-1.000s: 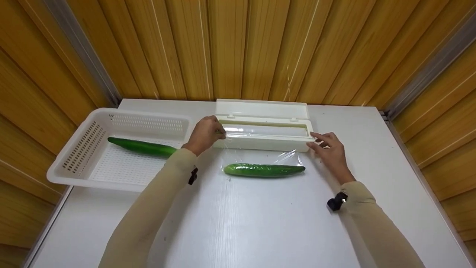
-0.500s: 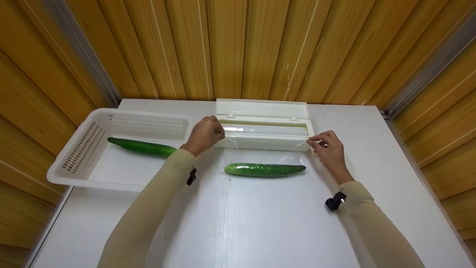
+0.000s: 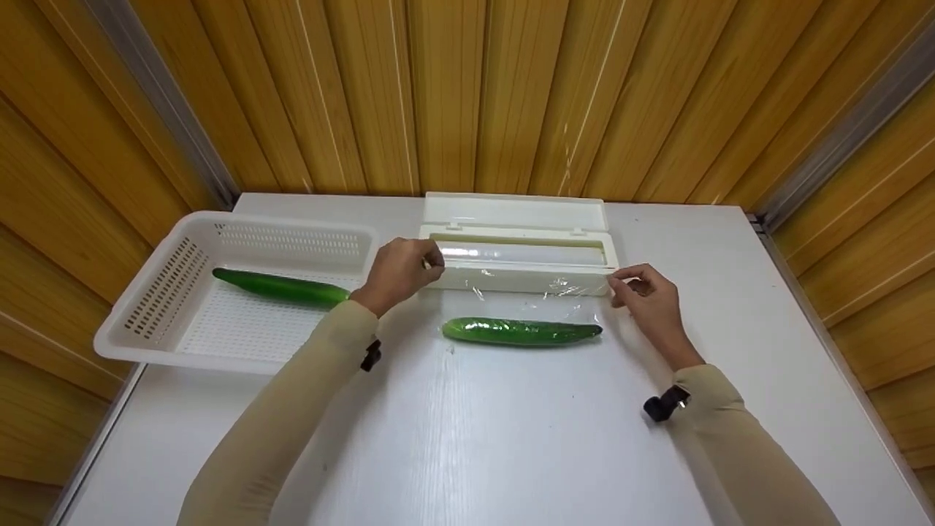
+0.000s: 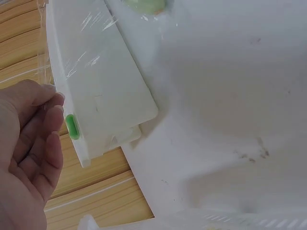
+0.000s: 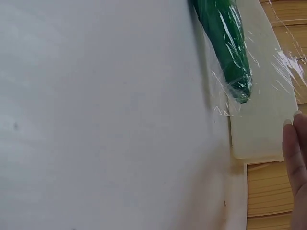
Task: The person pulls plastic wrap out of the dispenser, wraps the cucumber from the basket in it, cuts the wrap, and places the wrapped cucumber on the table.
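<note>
head view: the left hand (image 3: 402,274) pinches the clear film (image 3: 562,286) between thumb and index finger at the left end of the white dispenser box (image 3: 504,280). the right hand (image 3: 646,301) pinches the film at the right end of the box. the film passes over the front wall of the box down to the wrapped cucumber (image 3: 518,332), which lies lengthwise on the white table (image 3: 467,446), just in front of the box. the film roll (image 3: 518,253) sits inside the box; the lid (image 3: 515,212) is folded back. a second cucumber (image 3: 281,287) lies in the perforated basket (image 3: 197,359), to the left of the box.

left wrist view: thumb and index fingertip meet at the film; the remaining fingers are loosely curled. a green tab (image 4: 72,127) is located on the box, near the fingers. the pale end of the wrapped cucumber appears at the top edge.

right wrist view: the right hand is cut off by the frame edge; its grip cannot be told here. creased film covers the dark tip of the wrapped cucumber.
</note>
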The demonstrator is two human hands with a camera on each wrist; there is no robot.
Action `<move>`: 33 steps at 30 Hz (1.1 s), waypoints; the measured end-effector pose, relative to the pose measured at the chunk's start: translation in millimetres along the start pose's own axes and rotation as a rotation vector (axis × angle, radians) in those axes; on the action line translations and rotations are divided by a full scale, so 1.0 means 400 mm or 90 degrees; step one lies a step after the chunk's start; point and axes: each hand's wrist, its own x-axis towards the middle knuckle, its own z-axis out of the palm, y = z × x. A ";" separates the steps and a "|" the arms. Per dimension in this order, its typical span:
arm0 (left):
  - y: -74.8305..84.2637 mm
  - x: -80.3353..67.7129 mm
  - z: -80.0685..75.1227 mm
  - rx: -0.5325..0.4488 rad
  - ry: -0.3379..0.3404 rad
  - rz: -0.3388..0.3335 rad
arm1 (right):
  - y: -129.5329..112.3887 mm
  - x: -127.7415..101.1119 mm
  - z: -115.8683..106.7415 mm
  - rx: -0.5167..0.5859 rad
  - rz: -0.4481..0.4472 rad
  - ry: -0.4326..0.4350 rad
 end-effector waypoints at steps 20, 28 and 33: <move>0.027 -0.063 0.001 -0.013 0.043 0.073 | 0.080 -0.029 -0.035 0.092 0.005 -0.037; 0.035 -0.104 0.004 -0.030 0.032 0.091 | 0.070 -0.053 -0.055 0.094 0.032 -0.108; 0.032 -0.126 0.007 -0.046 0.032 0.112 | 0.069 -0.063 -0.063 0.099 0.027 -0.141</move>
